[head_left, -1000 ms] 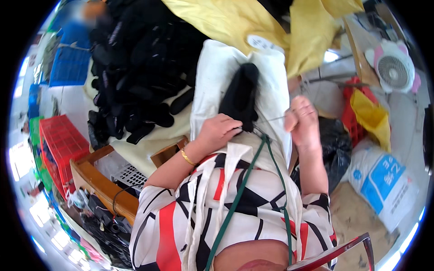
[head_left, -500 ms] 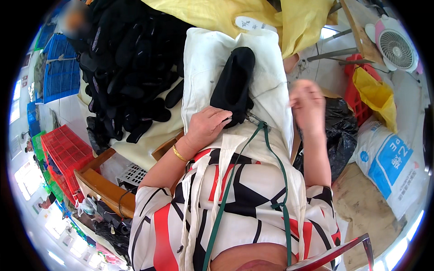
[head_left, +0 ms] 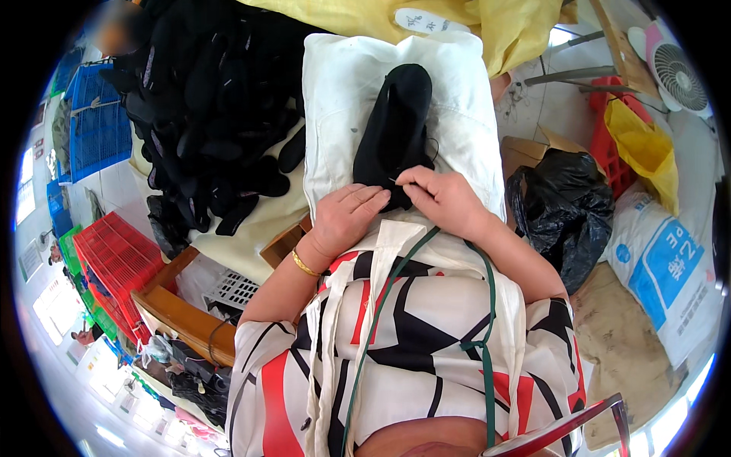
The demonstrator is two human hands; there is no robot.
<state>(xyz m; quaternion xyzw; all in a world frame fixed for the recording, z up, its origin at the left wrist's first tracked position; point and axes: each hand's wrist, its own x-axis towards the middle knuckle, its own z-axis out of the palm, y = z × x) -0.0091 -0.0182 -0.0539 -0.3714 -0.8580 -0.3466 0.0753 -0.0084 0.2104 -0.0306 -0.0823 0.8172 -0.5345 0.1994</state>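
Observation:
A black fabric shoe [head_left: 390,129] lies on the white cloth [head_left: 327,99] over my lap, its opening upward and its near end toward me. My left hand [head_left: 346,217] is closed on that near end, fingers pressed together along its edge. Beside it, my right hand [head_left: 442,199] pinches a thin needle [head_left: 394,180] at the shoe's near end. A short loop of dark thread [head_left: 435,147] shows at the shoe's right side. The green cord [head_left: 426,238] round my neck runs down beneath my right hand.
A large heap of black shoes [head_left: 221,99] lies at the left. Red [head_left: 114,251] and blue crates [head_left: 99,126] stand farther left, past a wooden drawer [head_left: 183,305]. At the right are a black plastic bag [head_left: 567,206], a white printed sack [head_left: 662,266] and a fan [head_left: 678,76].
My right hand has come in from the far right to the shoe's near end. The thread stretched out to the right no longer shows taut. My left hand stays on the shoe.

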